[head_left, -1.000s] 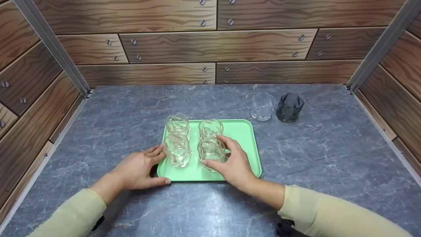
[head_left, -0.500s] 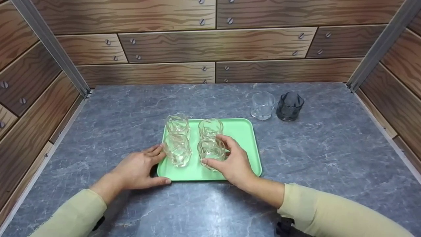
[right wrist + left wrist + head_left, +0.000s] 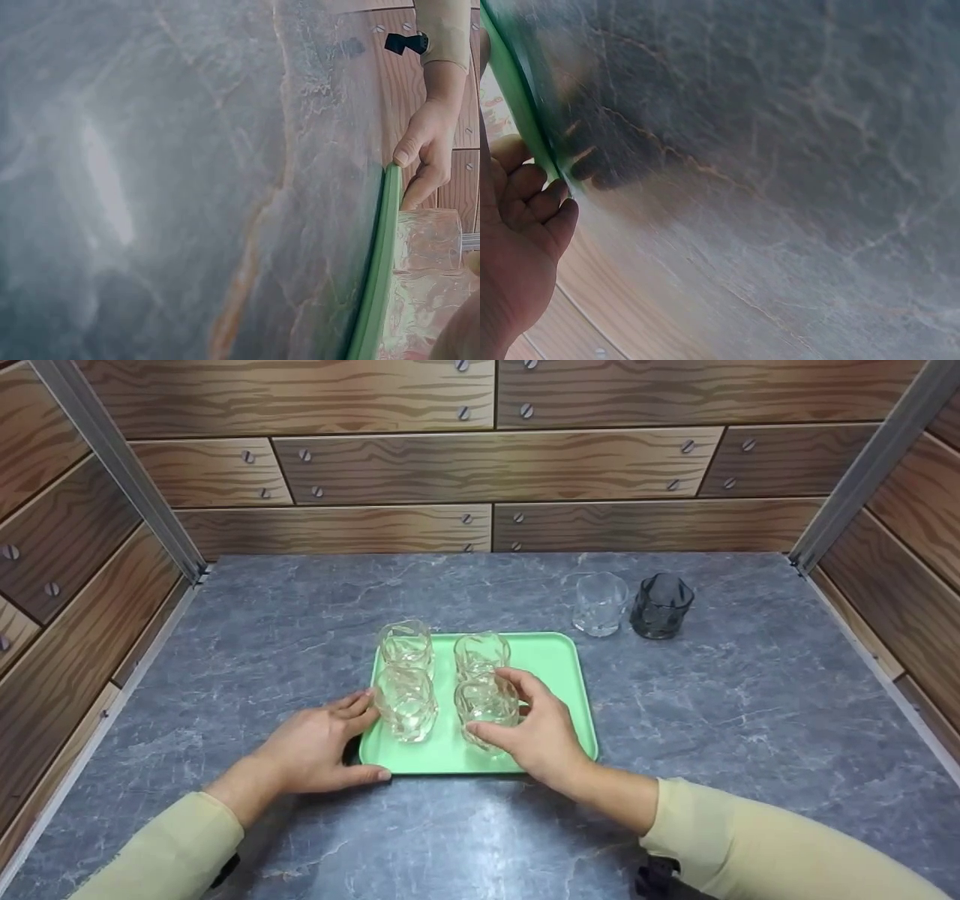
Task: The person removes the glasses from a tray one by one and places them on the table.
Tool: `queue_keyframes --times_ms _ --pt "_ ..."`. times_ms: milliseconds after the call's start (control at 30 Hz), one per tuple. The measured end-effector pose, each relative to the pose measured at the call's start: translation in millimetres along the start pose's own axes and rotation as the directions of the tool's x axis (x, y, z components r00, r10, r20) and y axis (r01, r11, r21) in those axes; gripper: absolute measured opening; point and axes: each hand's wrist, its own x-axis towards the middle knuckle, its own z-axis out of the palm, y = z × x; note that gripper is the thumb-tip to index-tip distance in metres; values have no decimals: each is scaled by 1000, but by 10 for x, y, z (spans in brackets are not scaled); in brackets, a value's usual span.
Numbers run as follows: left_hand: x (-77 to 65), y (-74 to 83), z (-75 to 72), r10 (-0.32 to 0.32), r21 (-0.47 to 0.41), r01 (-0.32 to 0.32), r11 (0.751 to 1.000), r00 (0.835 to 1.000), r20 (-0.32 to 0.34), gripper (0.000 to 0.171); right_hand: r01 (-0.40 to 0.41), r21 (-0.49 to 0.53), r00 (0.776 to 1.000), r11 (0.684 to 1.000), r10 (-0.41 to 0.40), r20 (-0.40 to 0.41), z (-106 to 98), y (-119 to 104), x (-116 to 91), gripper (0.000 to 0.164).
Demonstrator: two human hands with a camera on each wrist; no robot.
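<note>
On a green tray (image 3: 450, 756) stand clear glass tumblers in two pairs, one behind the other. My right hand (image 3: 544, 731) grips the front right tumbler (image 3: 484, 712) between thumb and fingers. Just behind it is the back right tumbler (image 3: 480, 651). The front left tumbler (image 3: 407, 709) and the back left tumbler (image 3: 405, 643) line the tray's left side. My left hand (image 3: 315, 746) holds the tray's front left corner, fingers at the left rim beside the front left tumbler, thumb along the front edge. In the left wrist view its curled fingers (image 3: 544, 191) meet the tray's rim.
Behind the tray to the right, another clear tumbler (image 3: 598, 607) and a dark grey tumbler (image 3: 661, 606) stand side by side on the grey marbled table (image 3: 720, 697). Wood-patterned walls (image 3: 480, 469) with metal corner strips enclose the table at the back and sides.
My right hand and the front right tumbler have shifted slightly to the right. The left hand, tray and other tumblers stay where they were.
</note>
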Motion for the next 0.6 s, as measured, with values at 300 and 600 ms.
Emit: queue_keyframes --times_ms 300,600 --pt "-2 3 -5 -6 10 6 1000 1000 -1 102 13 50 1000 999 -13 11 -207 -153 0 84" --pt "-5 4 0 1 -4 -1 1000 1000 -3 103 30 87 999 996 -32 21 -584 -286 99 86"
